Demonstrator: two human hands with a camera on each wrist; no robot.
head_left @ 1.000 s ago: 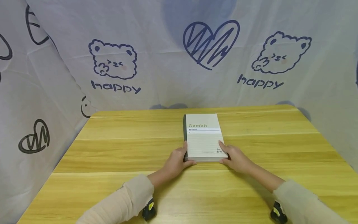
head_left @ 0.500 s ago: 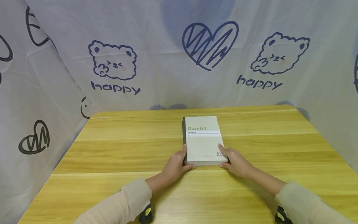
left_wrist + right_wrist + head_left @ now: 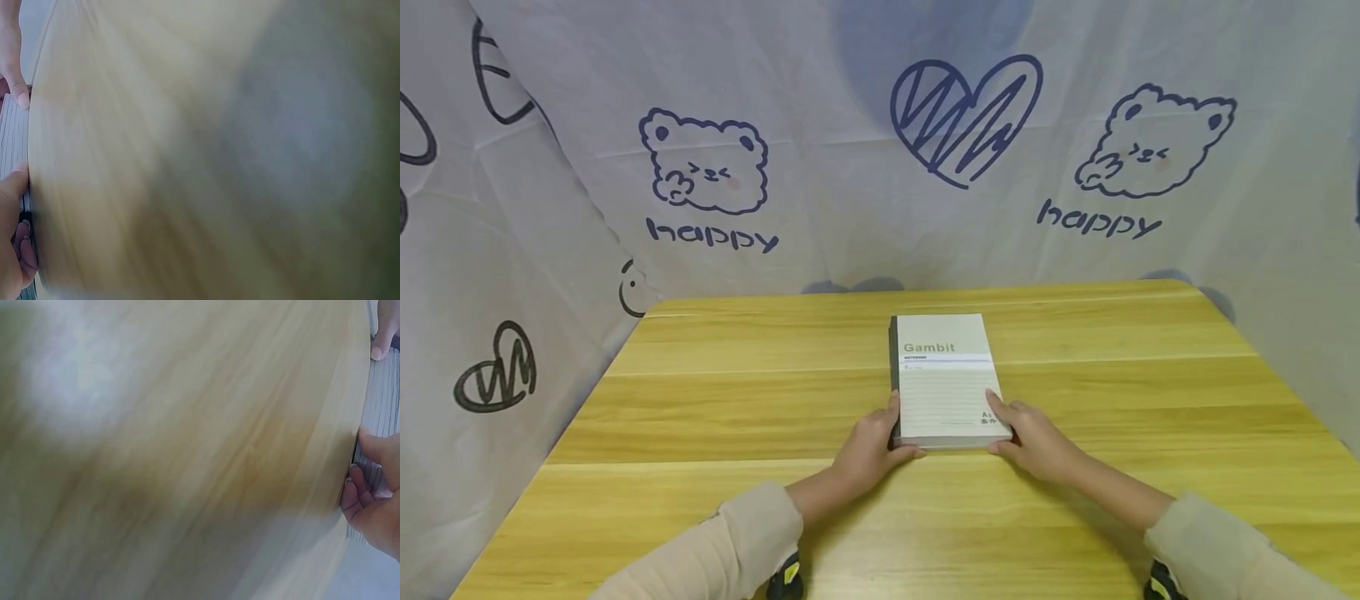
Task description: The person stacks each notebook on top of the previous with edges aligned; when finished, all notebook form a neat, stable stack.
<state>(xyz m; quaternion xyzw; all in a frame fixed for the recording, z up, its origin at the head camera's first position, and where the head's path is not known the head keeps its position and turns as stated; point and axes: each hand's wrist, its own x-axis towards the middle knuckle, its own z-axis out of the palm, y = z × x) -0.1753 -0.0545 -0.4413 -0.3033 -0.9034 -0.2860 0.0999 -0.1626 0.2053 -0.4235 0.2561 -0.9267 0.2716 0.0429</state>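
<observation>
A stack of notebooks (image 3: 947, 387) lies on the wooden table, its dark spine on the left. The top cover is white and reads "Gambit". My left hand (image 3: 867, 446) grips the near left corner, with the thumb along the near edge and fingers at the spine. At the near right corner my right hand (image 3: 1037, 440) holds the stack, one finger lying by the cover's edge. Layered page edges of the notebooks (image 3: 14, 134) show in the left wrist view. In the right wrist view, curled fingers (image 3: 357, 490) of the right hand press against the side.
The wooden table (image 3: 715, 400) spreads around the stack on all sides. Behind it hangs a pale cloth (image 3: 835, 200) printed with bears, hearts and the word "happy". Similar cloth hangs at the left and right.
The notebook stack has slid a little toward me, mostly in the first half second. Both hands have moved back with it and kept their hold.
</observation>
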